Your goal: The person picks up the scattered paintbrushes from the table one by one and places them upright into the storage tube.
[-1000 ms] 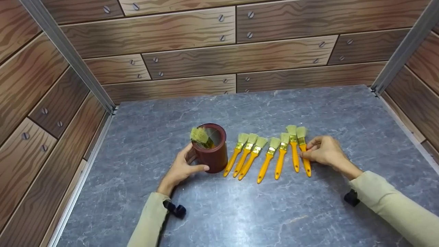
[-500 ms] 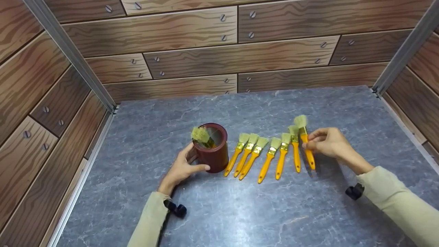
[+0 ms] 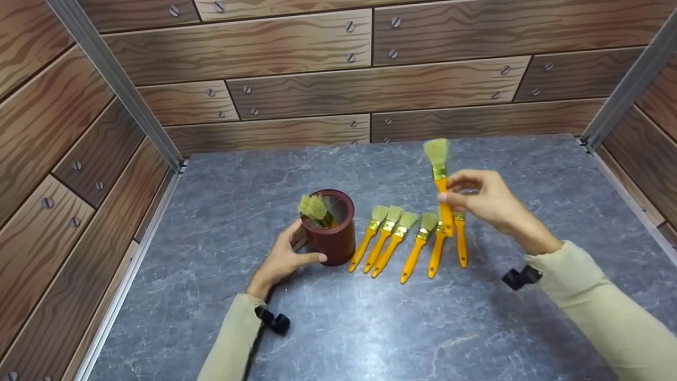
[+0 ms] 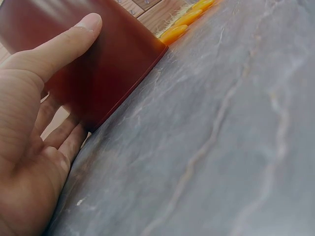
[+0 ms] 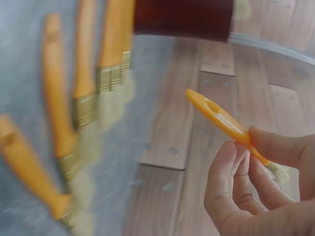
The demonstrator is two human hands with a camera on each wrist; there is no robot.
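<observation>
Head view: right hand (image 3: 489,203) has brought its brush (image 3: 441,184) nearer the cup (image 3: 339,244).

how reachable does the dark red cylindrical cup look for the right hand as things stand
Probably yes: the right hand, holding an orange-handled, pale-bristled paintbrush, hovers, and only similar brushes lying flat separate it from the cup.

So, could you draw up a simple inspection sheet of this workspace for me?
Surface: grey marbled tabletop with pale veins.
Job's things: dark red cup, upright, one brush visible inside, bristles up; six orange-handled brushes lie beside it.
Clutter: nothing seen.
Hands: left hand holds the cup; right hand pinches a raised brush.
Cables: nothing seen.
Surroundings: wood-patterned walls, metal corner posts; black devices at both wrists.
</observation>
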